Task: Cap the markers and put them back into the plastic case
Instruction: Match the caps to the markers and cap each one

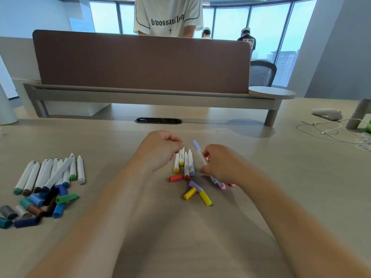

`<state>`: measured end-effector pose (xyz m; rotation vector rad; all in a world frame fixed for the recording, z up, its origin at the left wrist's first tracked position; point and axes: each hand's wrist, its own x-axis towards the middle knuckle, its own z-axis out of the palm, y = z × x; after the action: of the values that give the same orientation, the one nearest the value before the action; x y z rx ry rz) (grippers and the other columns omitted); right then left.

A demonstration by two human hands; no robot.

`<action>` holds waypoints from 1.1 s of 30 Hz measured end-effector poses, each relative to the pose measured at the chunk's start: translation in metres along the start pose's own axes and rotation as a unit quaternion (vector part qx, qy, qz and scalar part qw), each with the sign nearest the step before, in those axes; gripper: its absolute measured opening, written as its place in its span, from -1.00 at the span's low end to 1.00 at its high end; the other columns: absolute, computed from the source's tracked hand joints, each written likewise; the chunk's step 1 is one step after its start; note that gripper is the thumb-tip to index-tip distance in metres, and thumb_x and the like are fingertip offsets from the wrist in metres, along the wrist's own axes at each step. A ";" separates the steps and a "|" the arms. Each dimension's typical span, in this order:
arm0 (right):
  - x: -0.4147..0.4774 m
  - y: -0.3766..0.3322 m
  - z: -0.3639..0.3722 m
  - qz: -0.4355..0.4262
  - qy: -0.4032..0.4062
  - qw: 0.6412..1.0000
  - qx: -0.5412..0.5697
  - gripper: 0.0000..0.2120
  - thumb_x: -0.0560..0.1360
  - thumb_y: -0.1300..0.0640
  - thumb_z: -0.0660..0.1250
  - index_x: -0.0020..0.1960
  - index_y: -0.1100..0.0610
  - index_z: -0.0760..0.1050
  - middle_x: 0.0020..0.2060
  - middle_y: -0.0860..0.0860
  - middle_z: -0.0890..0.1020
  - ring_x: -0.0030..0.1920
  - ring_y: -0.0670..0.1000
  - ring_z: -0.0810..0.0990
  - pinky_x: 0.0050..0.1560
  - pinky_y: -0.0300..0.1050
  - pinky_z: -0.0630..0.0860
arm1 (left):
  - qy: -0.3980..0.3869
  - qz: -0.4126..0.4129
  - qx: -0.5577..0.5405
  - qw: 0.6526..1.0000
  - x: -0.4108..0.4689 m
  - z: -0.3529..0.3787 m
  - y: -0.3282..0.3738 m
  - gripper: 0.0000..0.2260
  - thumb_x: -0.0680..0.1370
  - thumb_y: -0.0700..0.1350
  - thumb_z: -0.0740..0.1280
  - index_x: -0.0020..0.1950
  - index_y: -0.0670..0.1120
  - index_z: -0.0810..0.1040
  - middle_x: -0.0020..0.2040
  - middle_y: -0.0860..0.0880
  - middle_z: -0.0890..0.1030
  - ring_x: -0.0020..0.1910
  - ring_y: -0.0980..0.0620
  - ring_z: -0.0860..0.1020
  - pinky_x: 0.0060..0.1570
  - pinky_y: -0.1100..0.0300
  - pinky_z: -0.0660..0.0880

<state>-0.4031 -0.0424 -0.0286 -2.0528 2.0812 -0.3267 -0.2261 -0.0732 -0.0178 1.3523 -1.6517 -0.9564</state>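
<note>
My right hand (pixel 219 164) holds a white marker with a purple cap (pixel 198 150), cap end pointing up and away. My left hand (pixel 160 149) hovers with curled fingers over the top of several white uncapped markers (pixel 185 162) lying side by side between the hands; whether it pinches one I cannot tell. Loose caps lie just in front: a red cap (pixel 176 177), a purple cap (pixel 194 185), two yellow caps (pixel 205 197). Pink-ended markers (pixel 221 185) peek out under my right hand. No plastic case is in view.
At the left lies a row of white markers (pixel 50 173) with a heap of blue, green, brown and grey caps (pixel 38 205) before it. A brown desk divider (pixel 140 61) stands behind, a person beyond it. White cables (pixel 331 133) and a controller (pixel 327 113) lie far right.
</note>
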 end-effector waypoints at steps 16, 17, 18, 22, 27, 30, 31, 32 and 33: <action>0.004 -0.014 0.005 -0.029 0.046 0.998 -0.015 -0.85 0.58 0.15 0.26 0.13 0.02 0.50 -0.04 0.02 0.59 -0.31 0.04 0.60 -0.33 -0.05 0.60 | -0.096 0.089 0.263 0.956 -0.003 -0.001 -0.002 -0.93 0.52 -0.12 0.39 -0.07 0.01 0.67 -0.07 0.00 0.64 -0.07 0.02 0.58 -0.14 0.21 0.47; 0.004 -0.015 0.007 -0.051 0.052 0.997 -0.010 -0.82 0.59 0.13 0.23 0.14 -0.03 0.52 -0.03 -0.02 0.57 -0.31 0.00 0.56 -0.34 -0.10 0.54 | -0.104 0.092 0.265 0.954 -0.004 0.000 -0.001 -0.92 0.51 -0.13 0.39 -0.10 0.03 0.67 -0.08 0.00 0.64 -0.08 0.02 0.58 -0.16 0.21 0.47; 0.004 -0.017 0.009 -0.068 0.047 0.996 -0.018 -0.80 0.58 0.13 0.22 0.14 -0.06 0.54 -0.01 -0.03 0.56 -0.25 -0.01 0.54 -0.29 -0.14 0.47 | -0.113 0.096 0.267 0.952 -0.005 0.000 -0.001 -0.91 0.51 -0.14 0.39 -0.11 0.03 0.67 -0.09 0.00 0.64 -0.09 0.01 0.58 -0.18 0.21 0.46; 0.005 -0.021 0.012 -0.078 0.002 0.994 -0.074 -0.83 0.53 0.11 0.28 0.04 0.00 0.62 -0.07 0.00 0.61 -0.07 0.05 0.56 -0.18 -0.10 0.48 | -0.141 0.099 0.272 0.947 -0.008 0.001 0.000 -0.91 0.49 -0.15 0.41 -0.08 -0.04 0.71 -0.11 -0.03 0.67 -0.10 -0.02 0.59 -0.15 0.12 0.49; 0.002 -0.020 0.010 -0.068 0.016 0.991 -0.110 -0.86 0.53 0.07 0.27 -0.01 0.06 0.60 -0.09 0.03 0.62 -0.10 0.05 0.57 -0.32 -0.17 0.42 | -0.144 0.093 0.274 0.946 -0.009 0.004 -0.001 -0.92 0.47 -0.15 0.41 -0.11 -0.05 0.70 -0.14 -0.02 0.65 -0.18 0.03 0.55 -0.30 0.21 0.38; 0.000 -0.025 0.008 -0.081 0.026 0.987 -0.135 -0.90 0.46 0.03 0.36 -0.12 0.06 0.55 -0.19 0.03 0.58 -0.15 0.08 0.56 -0.28 -0.12 0.47 | -0.141 0.086 0.271 0.948 -0.008 0.004 -0.004 -0.93 0.46 -0.15 0.41 -0.12 -0.04 0.69 -0.15 -0.02 0.65 -0.16 0.00 0.57 -0.28 0.20 0.40; 0.000 -0.026 0.009 -0.083 0.023 0.987 -0.138 -0.89 0.44 0.04 0.38 -0.18 0.06 0.50 -0.25 0.01 0.55 -0.18 0.08 0.55 -0.31 -0.11 0.45 | -0.140 0.084 0.268 0.949 -0.008 0.004 -0.005 -0.93 0.45 -0.15 0.41 -0.12 -0.04 0.68 -0.15 -0.03 0.66 -0.16 -0.01 0.58 -0.28 0.20 0.42; 0.000 -0.027 0.009 -0.080 0.019 0.987 -0.141 -0.84 0.42 0.04 0.40 -0.24 0.05 0.45 -0.30 0.00 0.50 -0.21 0.08 0.53 -0.36 -0.13 0.39 | -0.140 0.085 0.266 0.950 -0.007 0.003 -0.005 -0.93 0.45 -0.15 0.41 -0.12 -0.04 0.68 -0.16 -0.03 0.66 -0.17 -0.02 0.58 -0.28 0.20 0.43; 0.001 -0.028 0.010 -0.074 0.014 0.987 -0.141 -0.80 0.41 0.05 0.41 -0.27 0.04 0.41 -0.33 -0.02 0.46 -0.23 0.07 0.51 -0.41 -0.15 0.30 | -0.142 0.087 0.265 0.950 -0.007 0.003 -0.004 -0.93 0.45 -0.16 0.42 -0.11 -0.05 0.68 -0.16 -0.03 0.65 -0.19 -0.01 0.57 -0.29 0.20 0.42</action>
<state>-0.3738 -0.0436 -0.0295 -2.3812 2.0984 -0.0852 -0.2261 -0.0665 -0.0236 1.4187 -2.3257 -0.6435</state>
